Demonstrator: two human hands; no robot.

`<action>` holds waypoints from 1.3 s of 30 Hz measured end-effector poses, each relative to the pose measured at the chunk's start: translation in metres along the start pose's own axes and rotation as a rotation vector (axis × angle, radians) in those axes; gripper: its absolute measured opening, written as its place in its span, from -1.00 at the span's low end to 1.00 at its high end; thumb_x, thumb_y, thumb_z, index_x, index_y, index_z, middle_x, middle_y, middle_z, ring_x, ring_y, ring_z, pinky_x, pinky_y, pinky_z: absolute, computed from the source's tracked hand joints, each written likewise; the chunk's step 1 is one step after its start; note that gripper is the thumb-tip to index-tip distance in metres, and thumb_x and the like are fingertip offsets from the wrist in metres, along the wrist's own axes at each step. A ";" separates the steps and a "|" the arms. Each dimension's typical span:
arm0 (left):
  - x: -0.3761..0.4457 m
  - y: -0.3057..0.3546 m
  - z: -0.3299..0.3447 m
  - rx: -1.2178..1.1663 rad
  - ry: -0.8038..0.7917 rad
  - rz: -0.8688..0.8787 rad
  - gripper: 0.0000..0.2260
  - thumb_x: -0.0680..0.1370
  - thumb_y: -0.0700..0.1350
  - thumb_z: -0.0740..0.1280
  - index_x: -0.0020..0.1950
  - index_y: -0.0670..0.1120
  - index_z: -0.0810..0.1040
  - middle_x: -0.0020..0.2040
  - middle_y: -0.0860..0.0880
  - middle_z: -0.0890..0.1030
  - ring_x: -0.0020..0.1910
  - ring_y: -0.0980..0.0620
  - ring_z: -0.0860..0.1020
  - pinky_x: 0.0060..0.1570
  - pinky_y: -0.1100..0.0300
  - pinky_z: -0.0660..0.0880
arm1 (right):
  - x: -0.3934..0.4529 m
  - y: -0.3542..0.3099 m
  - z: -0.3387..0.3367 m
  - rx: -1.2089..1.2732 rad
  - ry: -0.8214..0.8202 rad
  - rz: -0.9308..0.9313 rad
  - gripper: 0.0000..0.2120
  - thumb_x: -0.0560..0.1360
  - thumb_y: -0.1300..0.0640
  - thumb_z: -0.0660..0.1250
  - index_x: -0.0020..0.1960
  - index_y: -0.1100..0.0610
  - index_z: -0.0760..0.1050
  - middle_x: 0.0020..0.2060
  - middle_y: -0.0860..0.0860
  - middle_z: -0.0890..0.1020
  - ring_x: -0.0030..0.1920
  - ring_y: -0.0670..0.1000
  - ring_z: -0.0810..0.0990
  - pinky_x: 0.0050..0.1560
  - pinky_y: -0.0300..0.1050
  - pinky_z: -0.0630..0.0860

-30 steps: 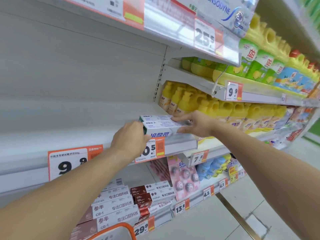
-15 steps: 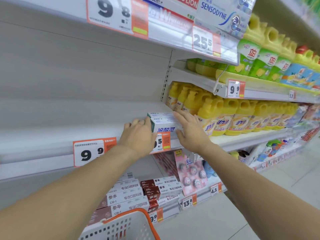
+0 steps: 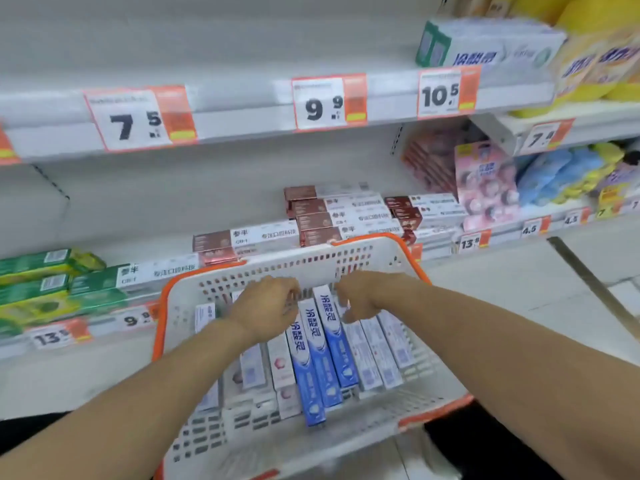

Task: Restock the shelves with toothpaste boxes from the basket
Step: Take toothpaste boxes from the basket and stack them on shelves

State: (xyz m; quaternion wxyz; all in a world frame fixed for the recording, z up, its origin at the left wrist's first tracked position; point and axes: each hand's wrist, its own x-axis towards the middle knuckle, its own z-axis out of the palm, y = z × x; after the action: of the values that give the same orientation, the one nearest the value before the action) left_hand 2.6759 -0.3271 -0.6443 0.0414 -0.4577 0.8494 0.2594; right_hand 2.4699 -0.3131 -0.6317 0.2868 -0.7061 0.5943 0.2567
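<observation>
Basket: white perforated plastic with an orange rim, the basket (image 3: 388, 251) sits near me, low in the middle of the view, in front of the shelves.
Boxes in basket: toothpaste boxes lie lengthwise inside, side by side. Three blue toothpaste boxes (image 3: 320, 348) with white Chinese lettering are in the middle; pale white and pink boxes (image 3: 282, 368) lie left of them and white boxes (image 3: 384, 355) right of them.
Left hand: my left hand (image 3: 265, 308) is over the far end of the pale boxes, fingers curled downward beside the blue ones. The frame is blurred there, so I cannot tell whether it holds a box.
Right hand: my right hand (image 3: 360, 299) is over the far end of the right-hand boxes, fingers bent down toward them. I cannot tell whether they have closed on anything.
Upper shelf: the upper shelf (image 3: 242, 119) carries price tags reading 7.5 (image 3: 136, 121), 9.9 (image 3: 323, 105) and 10.5 (image 3: 441, 95). A stack of white toothpaste boxes (image 3: 485, 43) with green ends stands above the 10.5 tag, with yellow bottles (image 3: 599, 57) to its right.
Lower shelf: brown-and-white boxes (image 3: 332, 213) are stacked just beyond the basket; green boxes (image 3: 41, 282) lie at far left.
Right side: a pink hanging pack (image 3: 485, 181) and blue and yellow items (image 3: 568, 174) sit on the neighbouring shelf.
</observation>
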 end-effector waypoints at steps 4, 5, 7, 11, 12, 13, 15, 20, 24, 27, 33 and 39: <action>-0.010 -0.051 0.054 0.183 -0.216 -0.165 -0.26 0.49 0.18 0.40 0.57 -0.01 0.17 0.53 -0.11 0.20 0.50 -0.17 0.17 0.47 -0.11 0.19 | 0.047 -0.017 0.035 0.130 0.006 -0.038 -0.39 0.51 -0.07 0.43 0.42 0.21 0.37 0.34 0.16 0.47 0.30 0.19 0.47 0.27 -0.01 0.42; -0.006 -0.059 0.060 0.195 -0.224 -0.184 -0.17 0.45 0.22 0.44 0.58 0.01 0.12 0.55 -0.12 0.12 0.52 -0.20 0.07 0.49 -0.15 0.12 | 0.061 -0.017 0.041 0.148 0.025 -0.036 -0.30 0.48 -0.09 0.46 0.47 0.18 0.29 0.38 0.17 0.42 0.34 0.19 0.43 0.29 0.01 0.40; 0.006 -0.072 0.068 0.163 -0.175 -0.223 -0.08 0.39 0.24 0.49 0.59 0.04 0.09 0.58 -0.12 -0.02 0.55 -0.22 -0.09 0.49 -0.22 0.04 | 0.084 -0.016 0.053 0.111 0.066 -0.029 -0.12 0.39 -0.18 0.51 0.52 0.13 0.19 0.43 0.18 0.32 0.40 0.22 0.35 0.36 0.08 0.36; 0.024 -0.080 0.071 -0.023 0.051 -0.291 -0.22 0.40 0.04 0.56 0.53 0.02 0.25 0.48 -0.16 0.11 0.48 -0.26 0.02 0.44 -0.25 0.24 | 0.104 -0.017 0.064 0.061 0.136 -0.050 -0.08 0.31 -0.26 0.52 0.50 0.06 0.20 0.37 0.12 0.28 0.39 0.19 0.27 0.35 0.17 0.30; 0.024 -0.079 0.073 -0.033 0.111 -0.298 -0.26 0.41 -0.03 0.55 0.51 0.00 0.29 0.45 -0.18 0.15 0.46 -0.25 0.06 0.43 -0.21 0.27 | 0.106 -0.017 0.064 0.039 0.142 -0.063 -0.06 0.30 -0.26 0.53 0.51 0.05 0.19 0.39 0.12 0.26 0.41 0.18 0.24 0.37 0.20 0.27; 0.024 -0.077 0.077 -0.044 0.177 -0.316 -0.30 0.41 -0.08 0.54 0.49 -0.03 0.32 0.43 -0.18 0.16 0.45 -0.24 0.08 0.43 -0.18 0.29 | 0.107 -0.016 0.065 0.008 0.147 -0.082 -0.04 0.29 -0.27 0.53 0.52 0.05 0.18 0.42 0.11 0.22 0.44 0.18 0.21 0.41 0.23 0.24; 0.021 -0.073 0.085 -0.154 0.329 -0.418 -0.38 0.42 -0.15 0.52 0.43 -0.07 0.38 0.43 -0.17 0.14 0.43 -0.19 0.13 0.44 -0.05 0.31 | 0.111 -0.013 0.067 -0.050 0.136 -0.144 0.02 0.27 -0.29 0.53 0.54 0.06 0.15 0.48 0.07 0.18 0.48 0.15 0.14 0.47 0.30 0.14; 0.028 -0.065 0.090 -0.389 0.314 -0.639 -0.34 0.42 -0.11 0.53 0.42 -0.11 0.27 0.42 -0.20 0.24 0.31 -0.19 0.42 0.30 0.04 0.43 | 0.118 -0.016 0.067 -0.028 0.102 -0.280 0.06 0.26 -0.33 0.52 0.57 -0.02 0.07 0.50 0.01 0.26 0.54 0.07 0.06 0.51 0.32 -0.13; 0.036 -0.062 0.085 -0.515 0.140 -0.715 -0.25 0.40 -0.15 0.55 0.43 -0.09 0.16 0.28 -0.20 0.45 0.19 -0.17 0.53 0.15 0.03 0.50 | 0.125 -0.033 0.064 0.066 0.100 -0.306 0.00 0.29 -0.39 0.45 0.51 0.10 0.15 0.42 0.08 0.40 0.48 0.09 0.27 0.50 0.29 -0.23; 0.030 -0.066 0.081 -0.603 0.122 -0.791 -0.26 0.42 -0.22 0.53 0.46 -0.11 0.16 0.18 -0.11 0.56 0.13 -0.09 0.57 0.12 0.09 0.52 | 0.131 -0.054 0.069 0.243 0.132 -0.216 -0.08 0.41 -0.40 0.31 0.50 0.16 0.08 0.27 0.10 0.54 0.36 0.12 0.43 0.52 0.26 -0.14; 0.014 -0.080 0.060 -0.648 -0.019 -0.843 -0.43 0.32 -0.20 0.60 0.26 -0.09 0.45 0.08 -0.05 0.62 0.11 -0.05 0.57 0.09 0.13 0.51 | 0.138 -0.073 0.079 0.371 0.199 -0.176 -0.31 0.49 -0.07 0.43 0.44 0.18 0.18 0.10 0.13 0.61 0.22 0.17 0.53 0.52 0.09 0.06; -0.002 -0.077 0.032 -0.735 0.059 -0.862 -0.50 0.32 -0.30 0.56 0.15 -0.13 0.41 0.01 -0.06 0.57 -0.06 0.00 0.52 -0.18 0.17 0.48 | 0.106 -0.083 0.075 0.337 0.134 -0.176 -0.27 0.35 -0.08 0.58 0.33 0.21 0.33 0.19 0.16 0.54 0.30 0.19 0.40 0.33 0.00 0.31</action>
State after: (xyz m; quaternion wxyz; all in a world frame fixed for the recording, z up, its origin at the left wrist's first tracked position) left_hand 2.7330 -0.3440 -0.7024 -0.0421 -0.7544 0.4406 0.4847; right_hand 2.5678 -0.3226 -0.7509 0.3823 -0.7127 0.5827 0.0801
